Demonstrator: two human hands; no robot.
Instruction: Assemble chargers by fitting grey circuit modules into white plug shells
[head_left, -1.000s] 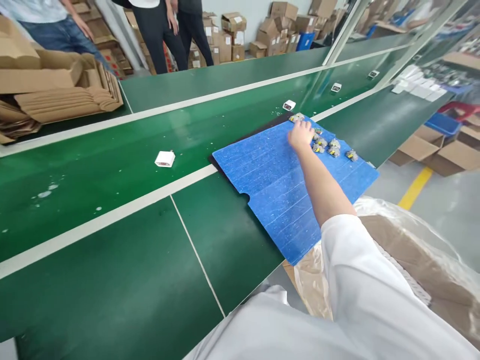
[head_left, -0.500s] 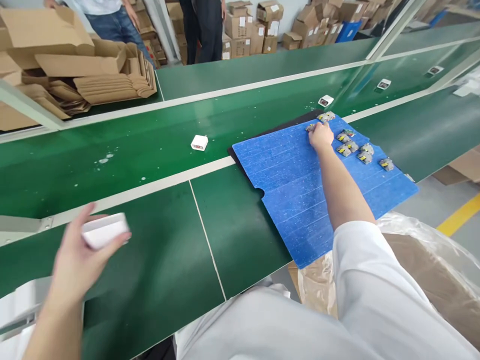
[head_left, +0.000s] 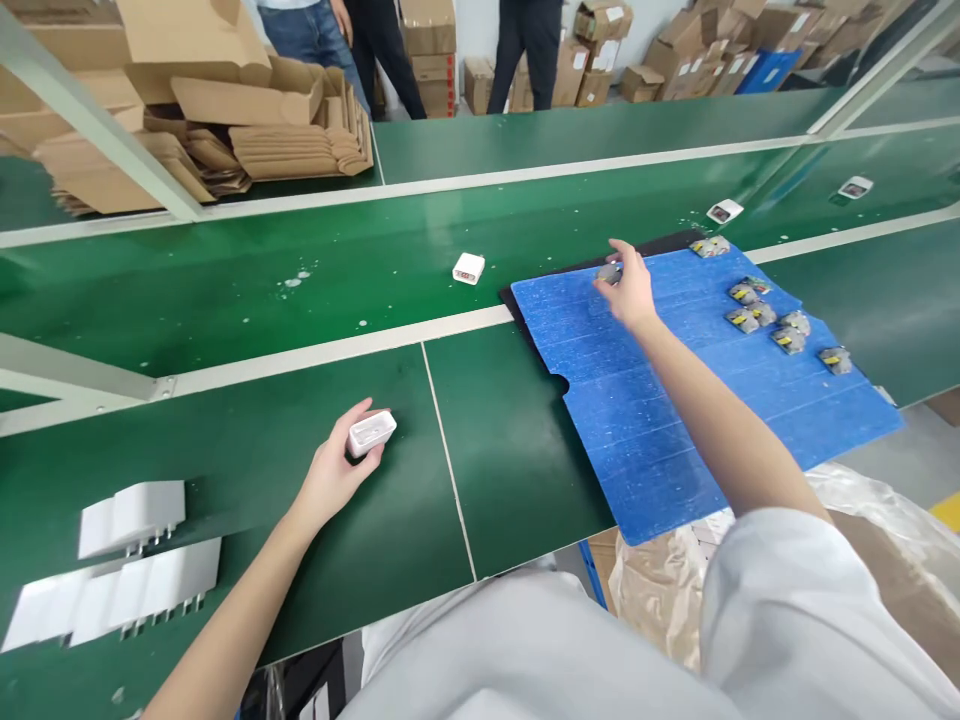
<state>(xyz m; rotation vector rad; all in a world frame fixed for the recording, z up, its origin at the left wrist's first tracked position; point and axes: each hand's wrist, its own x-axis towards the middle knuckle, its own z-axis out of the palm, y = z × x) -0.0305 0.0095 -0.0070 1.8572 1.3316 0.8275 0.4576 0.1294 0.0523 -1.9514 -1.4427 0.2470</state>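
Note:
My left hand (head_left: 334, 470) holds a small white plastic charger shell (head_left: 370, 433) just above the green bench, near its front. My right hand (head_left: 628, 288) reaches over the far left part of a blue foam tray (head_left: 675, 420) and pinches a small grey part (head_left: 609, 272) between its fingertips. Several more grey parts with yellow marks (head_left: 765, 318) lie on the tray's far right side, and a pair (head_left: 710, 246) sits at its far edge.
Rows of white shells (head_left: 127, 560) lie at the bench's near left. White chargers (head_left: 469, 268) (head_left: 724, 211) ride the green conveyor belt. Folded cardboard boxes (head_left: 225, 130) are piled beyond it; people stand at the back. A plastic-lined carton (head_left: 885, 540) sits at my right.
My view swung left. The left hand came into view and lowered a white shell toward the bench. The right hand moved left from the cluster, lifting a grey part.

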